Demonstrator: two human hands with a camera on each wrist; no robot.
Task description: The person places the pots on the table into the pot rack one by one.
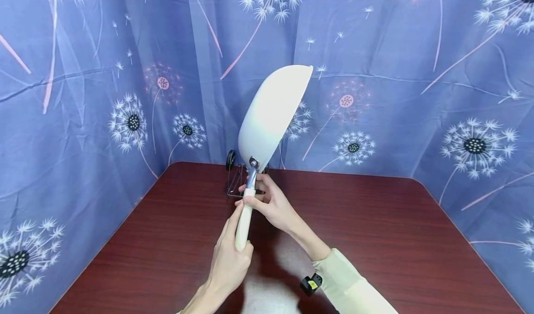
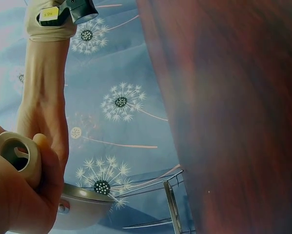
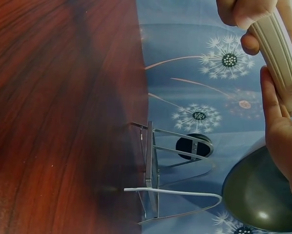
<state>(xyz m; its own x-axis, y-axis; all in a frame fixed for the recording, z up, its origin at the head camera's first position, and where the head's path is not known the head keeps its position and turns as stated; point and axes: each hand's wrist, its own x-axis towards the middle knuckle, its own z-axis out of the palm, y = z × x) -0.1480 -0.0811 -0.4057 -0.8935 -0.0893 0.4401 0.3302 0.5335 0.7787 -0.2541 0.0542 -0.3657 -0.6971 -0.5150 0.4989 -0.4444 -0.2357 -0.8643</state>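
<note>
A frying pan with a white outer side [image 1: 271, 110] and a dark, shiny inside [image 3: 262, 195] is held up on edge above the table. Its cream handle [image 1: 244, 223] slants down toward me. My left hand [image 1: 229, 260] grips the lower part of this handle; in the left wrist view, the hollow handle end [image 2: 32, 165] pokes out of the grip. Higher up, by the metal neck [image 1: 252, 178], my right hand [image 1: 273, 207] holds the handle between thumb and fingers. Part of the pan's inside is hidden by the right hand in the right wrist view.
Behind the pan, a metal wire rack [image 3: 153, 170] with a black round piece [image 3: 193, 146] stands near the back edge of the dark red wooden table [image 1: 375, 230]. A blue dandelion-print curtain [image 1: 375, 36] hangs around the table. A black device [image 1: 311, 284] sits at my right wrist.
</note>
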